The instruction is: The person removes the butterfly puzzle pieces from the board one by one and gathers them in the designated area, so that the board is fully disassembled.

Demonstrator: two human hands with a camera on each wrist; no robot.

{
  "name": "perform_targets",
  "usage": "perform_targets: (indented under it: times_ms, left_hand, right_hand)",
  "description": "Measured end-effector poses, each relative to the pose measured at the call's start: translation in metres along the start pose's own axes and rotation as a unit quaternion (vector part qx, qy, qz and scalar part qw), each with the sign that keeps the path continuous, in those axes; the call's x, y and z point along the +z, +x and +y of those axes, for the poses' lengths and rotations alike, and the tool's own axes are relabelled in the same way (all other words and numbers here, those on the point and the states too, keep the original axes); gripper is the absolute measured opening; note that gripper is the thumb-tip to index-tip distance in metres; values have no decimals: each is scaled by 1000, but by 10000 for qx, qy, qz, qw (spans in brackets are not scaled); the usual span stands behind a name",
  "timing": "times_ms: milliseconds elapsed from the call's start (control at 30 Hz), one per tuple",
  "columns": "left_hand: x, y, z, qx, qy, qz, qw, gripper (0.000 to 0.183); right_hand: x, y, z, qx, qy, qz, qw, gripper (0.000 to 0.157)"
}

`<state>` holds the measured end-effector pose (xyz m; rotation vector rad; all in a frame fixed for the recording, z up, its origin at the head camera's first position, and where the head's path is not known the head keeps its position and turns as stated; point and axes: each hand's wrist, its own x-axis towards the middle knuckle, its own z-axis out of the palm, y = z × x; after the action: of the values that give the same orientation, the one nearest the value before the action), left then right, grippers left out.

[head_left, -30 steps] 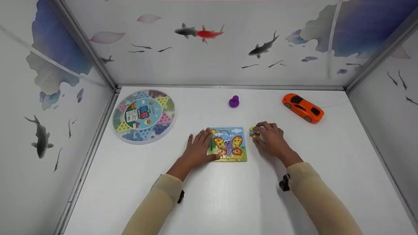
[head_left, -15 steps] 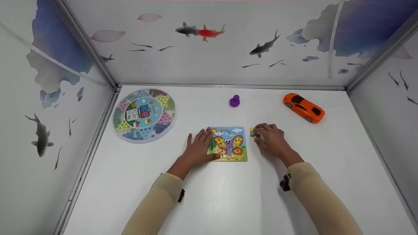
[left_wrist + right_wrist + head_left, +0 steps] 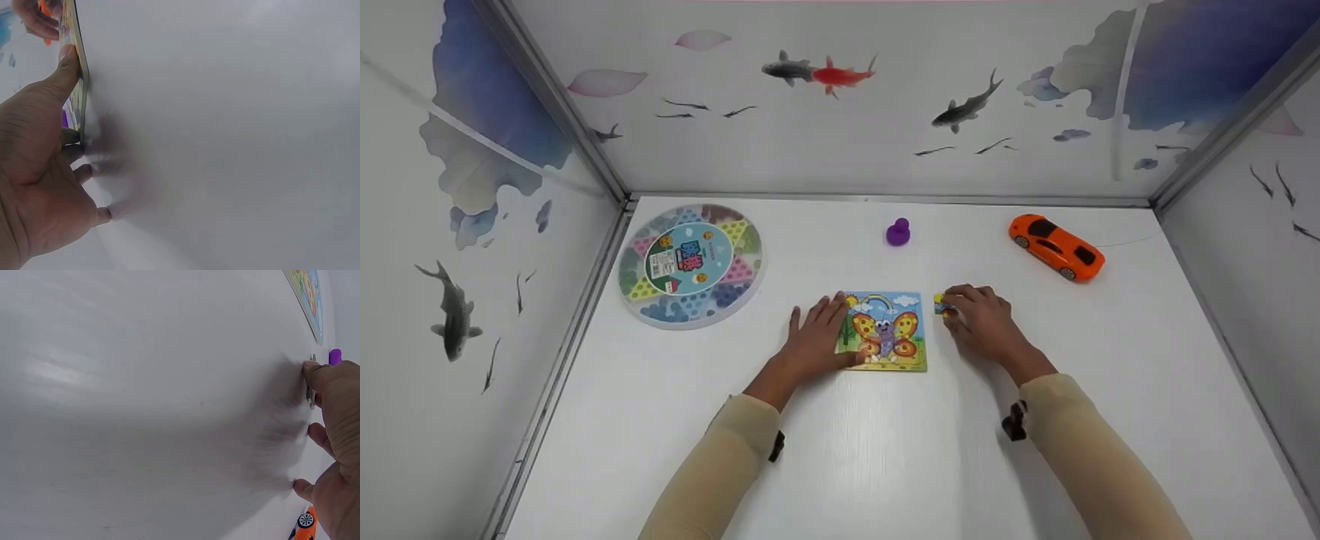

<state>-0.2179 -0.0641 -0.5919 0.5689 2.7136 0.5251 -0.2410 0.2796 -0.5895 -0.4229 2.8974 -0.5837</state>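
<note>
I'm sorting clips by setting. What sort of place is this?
Probably a small booth for tabletop play: a white table with fish-patterned panels on three sides, and a butterfly puzzle and toy car on it.

In my head view I have a white table filling the lower middle of the frame, faint grain on its top. A white back wall spans the top, painted with a red fish touching a grey fish at upper centre, a dark fish to their right, and pink petals at upper left. I see a blue-violet wash at upper right. The left wall carries a large fish; the right wall shows thin dark strokes. Grey metal posts line both corners. My right wrist camera catches soft glare on the table at left.
</note>
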Motion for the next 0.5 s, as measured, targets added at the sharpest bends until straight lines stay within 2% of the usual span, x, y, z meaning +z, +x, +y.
perform_targets:
  times_ms: [500]
  left_hand:
    - [-2, -1, 0, 22, -110, -62, 9999, 104]
  right_hand:
    - [2, -3, 3, -56, 160, 62, 9998, 43]
